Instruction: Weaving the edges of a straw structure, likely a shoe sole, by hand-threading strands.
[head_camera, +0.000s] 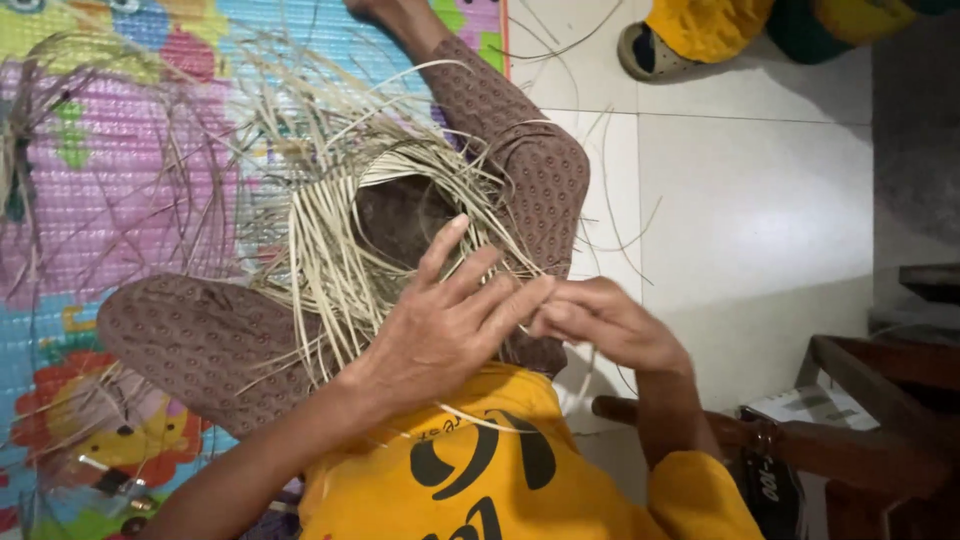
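Head camera, looking down: a half-woven basket (400, 215) of pale straw strips rests on the person's lap, between knees in brown patterned trousers (200, 335). The left hand (450, 315) lies at the basket's near rim, fingers spread and loose over the strands. Just right of the basket, the right hand (600, 320) pinches a thin straw strip (590, 365), its fingertips touching the left hand's. Left of the basket lies a colourful play mat (100, 200); right of it, white floor tiles (750, 200).
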